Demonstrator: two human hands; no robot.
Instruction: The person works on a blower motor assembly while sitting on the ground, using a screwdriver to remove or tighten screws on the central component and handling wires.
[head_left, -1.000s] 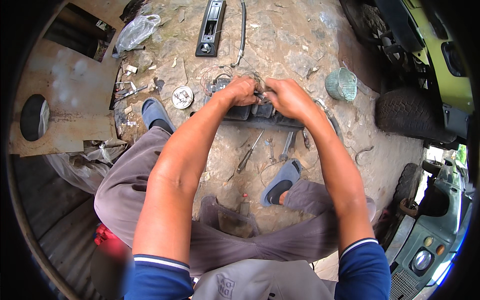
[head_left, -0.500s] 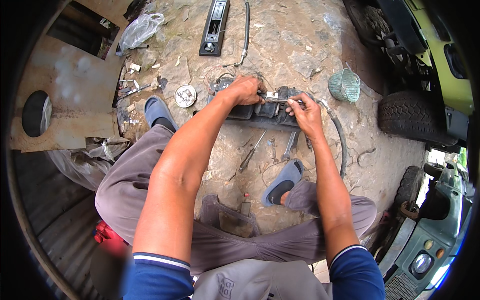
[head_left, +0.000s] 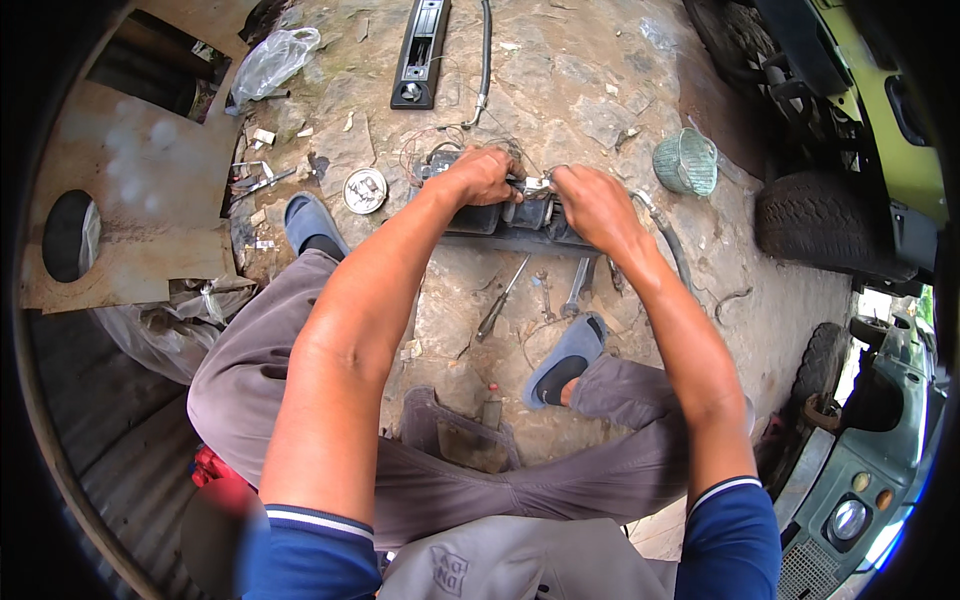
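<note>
A long black plastic housing with loose thin wires lies on the stony ground ahead of my feet. My left hand rests over its top, fingers curled closed at a small white piece; what they grip is hidden. From the other side my right hand reaches over the housing, its thumb and fingers pinched together at the same white piece. I cannot make out what lies in that pinch. A screwdriver, a small wrench and a larger wrench lie on the near side of the housing.
A round tin of small parts stands left, a green basket right. Beyond lie a black control panel and a hose. Another hose curves past my right wrist. A tyre and vehicles border the right side.
My right hand has turned over and moved slightly left and up, closer to my left hand. The thin metal tool it held no longer shows. My left hand stays almost in place.
</note>
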